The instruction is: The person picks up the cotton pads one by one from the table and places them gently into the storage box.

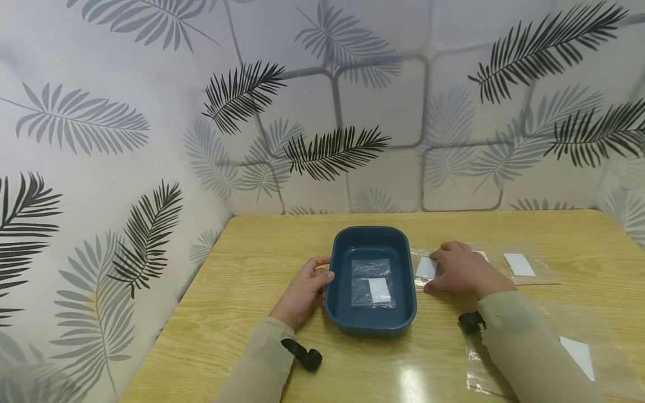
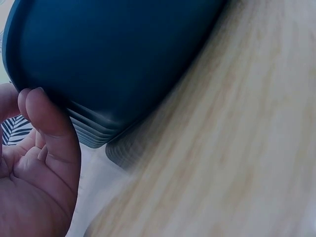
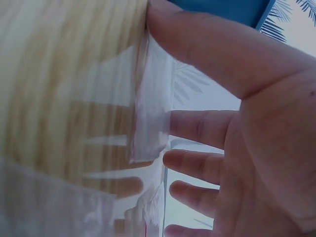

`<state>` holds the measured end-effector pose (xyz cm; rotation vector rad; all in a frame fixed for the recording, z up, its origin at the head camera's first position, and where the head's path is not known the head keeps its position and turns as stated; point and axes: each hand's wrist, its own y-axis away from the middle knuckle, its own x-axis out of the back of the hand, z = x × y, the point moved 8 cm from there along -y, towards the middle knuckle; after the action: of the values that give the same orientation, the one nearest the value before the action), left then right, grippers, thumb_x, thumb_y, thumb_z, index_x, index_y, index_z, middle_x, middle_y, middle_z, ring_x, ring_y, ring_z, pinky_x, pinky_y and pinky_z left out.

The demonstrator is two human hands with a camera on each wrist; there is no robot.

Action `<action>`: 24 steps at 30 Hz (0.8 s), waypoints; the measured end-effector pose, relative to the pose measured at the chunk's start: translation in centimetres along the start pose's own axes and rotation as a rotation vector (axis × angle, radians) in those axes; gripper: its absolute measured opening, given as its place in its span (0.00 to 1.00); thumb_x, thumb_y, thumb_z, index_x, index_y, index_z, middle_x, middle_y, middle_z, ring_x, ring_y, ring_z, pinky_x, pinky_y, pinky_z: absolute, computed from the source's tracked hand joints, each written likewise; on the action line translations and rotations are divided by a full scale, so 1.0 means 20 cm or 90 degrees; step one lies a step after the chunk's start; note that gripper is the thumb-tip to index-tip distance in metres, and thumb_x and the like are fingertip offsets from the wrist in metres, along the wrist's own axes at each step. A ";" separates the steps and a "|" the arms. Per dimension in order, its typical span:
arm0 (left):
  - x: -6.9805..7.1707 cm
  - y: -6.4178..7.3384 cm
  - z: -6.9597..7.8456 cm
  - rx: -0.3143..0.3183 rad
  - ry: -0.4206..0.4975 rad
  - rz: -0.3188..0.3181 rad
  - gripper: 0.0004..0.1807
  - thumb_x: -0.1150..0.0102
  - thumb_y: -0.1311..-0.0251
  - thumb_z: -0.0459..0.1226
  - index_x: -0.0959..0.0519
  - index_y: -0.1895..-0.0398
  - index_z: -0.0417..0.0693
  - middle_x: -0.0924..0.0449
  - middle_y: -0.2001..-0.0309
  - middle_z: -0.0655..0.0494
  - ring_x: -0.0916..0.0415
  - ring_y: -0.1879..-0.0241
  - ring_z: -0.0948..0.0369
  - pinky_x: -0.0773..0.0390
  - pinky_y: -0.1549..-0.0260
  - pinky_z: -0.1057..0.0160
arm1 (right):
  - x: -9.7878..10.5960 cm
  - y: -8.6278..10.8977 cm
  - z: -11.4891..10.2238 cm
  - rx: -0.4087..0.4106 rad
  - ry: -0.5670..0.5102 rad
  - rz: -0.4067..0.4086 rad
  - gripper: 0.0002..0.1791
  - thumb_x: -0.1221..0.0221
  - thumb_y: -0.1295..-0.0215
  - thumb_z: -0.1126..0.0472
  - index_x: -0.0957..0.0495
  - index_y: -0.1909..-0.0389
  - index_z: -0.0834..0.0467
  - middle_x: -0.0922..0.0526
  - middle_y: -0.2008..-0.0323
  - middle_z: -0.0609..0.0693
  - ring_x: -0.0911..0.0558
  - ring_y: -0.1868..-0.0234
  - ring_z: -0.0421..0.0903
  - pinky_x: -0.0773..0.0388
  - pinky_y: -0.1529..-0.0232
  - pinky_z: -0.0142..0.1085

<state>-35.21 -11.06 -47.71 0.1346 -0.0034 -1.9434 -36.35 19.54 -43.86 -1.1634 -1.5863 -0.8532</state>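
Dark blue, the round-cornered tray (image 1: 370,330) holds a clear bag (image 1: 370,271).

right grip (image 1: 466,272) partly hides a small clear bag (image 1: 425,270) as the right sleeve (image 1: 531,341) covers part of a larger bag (image 1: 604,336); left wrist view's top edge crops the blue tray (image 2: 113,49).

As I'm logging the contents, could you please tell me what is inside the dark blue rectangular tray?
Inside the tray lies at least one clear plastic bag with a white rectangle showing. Anything beneath that white rectangle is covered and cannot be seen.
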 end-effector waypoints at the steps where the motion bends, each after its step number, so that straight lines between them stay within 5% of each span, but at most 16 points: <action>1: 0.00 0.00 0.00 0.000 0.000 -0.001 0.27 0.48 0.27 0.35 0.38 0.28 0.43 0.26 0.63 0.49 0.29 0.74 0.60 0.25 0.75 0.65 | 0.00 0.00 0.00 -0.001 0.000 0.002 0.43 0.26 0.55 0.39 0.20 0.41 0.63 0.27 0.38 0.67 0.33 0.36 0.69 0.29 0.45 0.65; 11: 0.00 0.00 0.01 -0.002 -0.006 -0.004 0.27 0.48 0.27 0.36 0.38 0.27 0.44 0.25 0.62 0.49 0.29 0.73 0.60 0.25 0.74 0.64 | 0.02 0.00 -0.01 0.007 0.009 0.031 0.27 0.25 0.52 0.44 0.16 0.55 0.57 0.22 0.46 0.59 0.28 0.42 0.62 0.27 0.48 0.58; 24: 0.00 0.00 -0.01 0.001 -0.015 -0.001 0.26 0.48 0.26 0.37 0.37 0.28 0.45 0.24 0.61 0.49 0.27 0.72 0.59 0.24 0.73 0.64 | -0.01 -0.02 0.01 0.011 0.010 0.032 0.31 0.27 0.51 0.42 0.17 0.52 0.59 0.24 0.43 0.62 0.30 0.38 0.65 0.31 0.41 0.62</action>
<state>-35.24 -11.10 -47.84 0.1134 -0.0198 -1.9467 -36.75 19.53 -44.06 -1.1769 -1.5428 -0.8122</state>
